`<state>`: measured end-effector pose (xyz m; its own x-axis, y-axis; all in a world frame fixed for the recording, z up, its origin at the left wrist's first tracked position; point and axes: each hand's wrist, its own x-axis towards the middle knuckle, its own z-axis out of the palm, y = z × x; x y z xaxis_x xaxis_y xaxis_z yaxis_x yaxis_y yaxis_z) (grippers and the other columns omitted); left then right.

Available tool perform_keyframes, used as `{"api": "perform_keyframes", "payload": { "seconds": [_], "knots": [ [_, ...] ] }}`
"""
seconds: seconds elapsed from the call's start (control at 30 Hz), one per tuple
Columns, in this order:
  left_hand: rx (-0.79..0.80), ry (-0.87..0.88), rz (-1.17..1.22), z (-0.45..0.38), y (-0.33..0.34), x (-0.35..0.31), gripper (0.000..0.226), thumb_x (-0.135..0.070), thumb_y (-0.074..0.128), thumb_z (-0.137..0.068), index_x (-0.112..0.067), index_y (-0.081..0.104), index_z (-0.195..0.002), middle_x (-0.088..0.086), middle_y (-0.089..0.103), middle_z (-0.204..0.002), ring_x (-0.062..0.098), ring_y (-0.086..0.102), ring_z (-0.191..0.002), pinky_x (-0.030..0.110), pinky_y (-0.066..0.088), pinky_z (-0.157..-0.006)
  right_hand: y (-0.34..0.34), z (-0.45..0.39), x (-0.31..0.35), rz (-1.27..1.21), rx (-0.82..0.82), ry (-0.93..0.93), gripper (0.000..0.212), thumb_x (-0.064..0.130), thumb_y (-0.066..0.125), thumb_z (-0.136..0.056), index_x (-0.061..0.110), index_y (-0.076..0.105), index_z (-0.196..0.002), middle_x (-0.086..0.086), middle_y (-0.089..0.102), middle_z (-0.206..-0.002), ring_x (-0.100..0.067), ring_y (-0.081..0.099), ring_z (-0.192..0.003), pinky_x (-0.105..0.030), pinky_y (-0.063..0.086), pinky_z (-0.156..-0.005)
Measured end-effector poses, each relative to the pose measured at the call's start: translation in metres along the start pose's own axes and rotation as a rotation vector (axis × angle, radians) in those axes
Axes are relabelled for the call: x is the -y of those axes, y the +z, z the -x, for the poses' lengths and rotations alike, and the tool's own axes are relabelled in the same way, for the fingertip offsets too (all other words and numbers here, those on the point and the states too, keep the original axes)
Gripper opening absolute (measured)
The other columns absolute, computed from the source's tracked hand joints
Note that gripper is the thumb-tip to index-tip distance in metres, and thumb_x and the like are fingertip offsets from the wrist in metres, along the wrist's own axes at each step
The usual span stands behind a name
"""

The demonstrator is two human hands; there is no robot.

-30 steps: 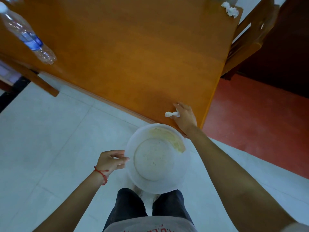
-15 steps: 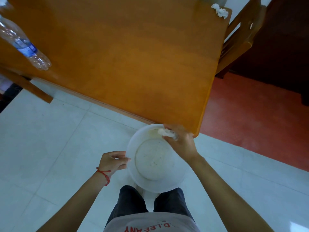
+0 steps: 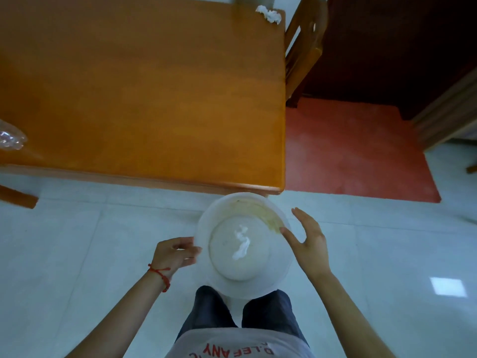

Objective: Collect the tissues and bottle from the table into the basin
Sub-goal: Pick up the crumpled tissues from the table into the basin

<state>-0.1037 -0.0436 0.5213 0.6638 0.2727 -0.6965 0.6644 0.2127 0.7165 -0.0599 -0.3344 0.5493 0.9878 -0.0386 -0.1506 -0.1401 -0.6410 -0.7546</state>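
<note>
Pale glossy floor tiles (image 3: 77,254) fill the lower half of the view, with a red floor patch (image 3: 356,151) to the right and an orange wooden table (image 3: 154,94) stretching across the top. A wooden chair (image 3: 304,47) stands at the table's far right corner. The person holds a white plastic basin (image 3: 281,264) in front of their body, just below the table's near right corner; its rim reaches the table edge in the view. The left hand (image 3: 173,254), with a red string bracelet (image 3: 161,276) at the wrist, pinches the basin's left rim between thumb and fingers. The right hand (image 3: 307,241) is beside the basin's right rim, fingers spread wide and holding nothing; its thumb lies over the rim, though contact cannot be told. One crumpled tissue (image 3: 241,242) lies on the basin's bottom, and a yellowish stain marks the inner wall on the far right. A second crumpled tissue (image 3: 269,14) rests on the table's far right corner. At the left edge of the view, the base of a clear plastic bottle (image 3: 10,138) lies on the table, well apart from the basin.
</note>
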Motion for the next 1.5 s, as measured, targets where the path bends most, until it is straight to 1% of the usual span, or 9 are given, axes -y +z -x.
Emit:
{"api": "perform_keyframes", "payload": {
  "seconds": [0.07, 0.17, 0.27, 0.53, 0.7, 0.77, 0.93, 1.03, 1.5],
  "knots": [
    [0.042, 0.019, -0.047, -0.002, 0.003, 0.000, 0.023, 0.007, 0.075, -0.064, -0.010, 0.068, -0.079, 0.012, 0.064, -0.079, 0.023, 0.063, -0.071, 0.021, 0.057, -0.050, -0.004, 0.016, -0.014, -0.069, -0.059, 0.134, 0.051, 0.033, 0.066, -0.082, 0.025, 0.048, -0.129, 0.003, 0.052, -0.133, -0.015, 0.050, -0.115, -0.030, 0.040, -0.099],
    [0.106, 0.042, -0.134, -0.005, 0.008, 0.001, 0.021, 0.004, 0.075, -0.065, -0.012, 0.070, -0.078, 0.012, 0.066, -0.082, 0.025, 0.065, -0.075, 0.022, 0.058, -0.054, -0.009, 0.041, -0.030, -0.181, -0.105, 0.291, 0.045, 0.026, 0.066, -0.083, 0.021, 0.053, -0.125, 0.002, 0.062, -0.116, -0.007, 0.059, -0.091, -0.007, 0.043, -0.076],
    [0.171, 0.045, -0.210, -0.004, 0.019, 0.004, 0.020, 0.001, 0.075, -0.067, -0.009, 0.071, -0.084, 0.013, 0.068, -0.085, 0.026, 0.066, -0.077, 0.023, 0.058, -0.057, -0.013, 0.063, -0.041, -0.240, -0.167, 0.375, 0.035, 0.023, 0.065, -0.083, 0.019, 0.059, -0.117, 0.007, 0.065, -0.095, 0.001, 0.059, -0.081, 0.002, 0.040, -0.061],
    [0.299, 0.078, -0.366, 0.013, 0.070, 0.004, 0.026, 0.001, 0.074, -0.068, -0.002, 0.068, -0.093, 0.008, 0.067, -0.078, 0.021, 0.065, -0.072, 0.019, 0.057, -0.053, -0.040, 0.110, -0.076, -0.337, -0.316, 0.501, 0.023, 0.016, 0.064, -0.083, 0.015, 0.067, -0.106, 0.003, 0.068, -0.080, -0.010, 0.063, -0.076, -0.002, 0.043, -0.062],
    [0.375, 0.101, -0.441, 0.035, 0.119, 0.012, 0.028, 0.000, 0.072, -0.071, -0.001, 0.067, -0.098, 0.010, 0.066, -0.084, 0.021, 0.064, -0.074, 0.016, 0.055, -0.051, -0.070, 0.140, -0.104, -0.413, -0.373, 0.574, 0.025, 0.015, 0.062, -0.084, 0.014, 0.066, -0.108, -0.003, 0.069, -0.082, -0.023, 0.065, -0.080, -0.034, 0.053, -0.079],
    [0.406, 0.105, -0.472, 0.045, 0.142, 0.019, 0.029, -0.001, 0.072, -0.072, -0.001, 0.066, -0.101, 0.008, 0.068, -0.085, 0.021, 0.065, -0.076, 0.016, 0.055, -0.050, -0.087, 0.153, -0.116, -0.449, -0.418, 0.593, 0.022, 0.015, 0.062, -0.084, 0.015, 0.066, -0.106, -0.003, 0.069, -0.081, -0.022, 0.065, -0.080, -0.040, 0.055, -0.081],
    [0.464, 0.090, -0.505, 0.070, 0.201, 0.038, 0.042, 0.000, 0.071, -0.072, 0.005, 0.059, -0.112, 0.017, 0.066, -0.099, 0.023, 0.064, -0.080, 0.017, 0.055, -0.051, -0.131, 0.187, -0.151, -0.495, -0.524, 0.628, 0.020, 0.014, 0.063, -0.083, 0.016, 0.067, -0.103, 0.001, 0.069, -0.075, -0.017, 0.066, -0.075, -0.042, 0.056, -0.081],
    [0.487, 0.082, -0.521, 0.084, 0.237, 0.050, 0.045, 0.001, 0.072, -0.071, 0.006, 0.057, -0.113, 0.012, 0.064, -0.092, 0.020, 0.062, -0.078, 0.017, 0.055, -0.050, -0.154, 0.205, -0.171, -0.518, -0.569, 0.658, 0.020, 0.013, 0.063, -0.083, 0.014, 0.068, -0.103, -0.004, 0.069, -0.076, -0.019, 0.066, -0.075, -0.042, 0.056, -0.082],
    [0.566, 0.087, -0.575, 0.104, 0.328, 0.057, 0.027, -0.002, 0.074, -0.070, -0.004, 0.065, -0.095, 0.009, 0.069, -0.088, 0.019, 0.066, -0.078, 0.018, 0.056, -0.053, -0.224, 0.201, -0.221, -0.553, -0.613, 0.671, 0.020, 0.015, 0.062, -0.085, 0.013, 0.067, -0.104, -0.002, 0.069, -0.081, -0.016, 0.065, -0.080, -0.034, 0.055, -0.079]
  ]
}}
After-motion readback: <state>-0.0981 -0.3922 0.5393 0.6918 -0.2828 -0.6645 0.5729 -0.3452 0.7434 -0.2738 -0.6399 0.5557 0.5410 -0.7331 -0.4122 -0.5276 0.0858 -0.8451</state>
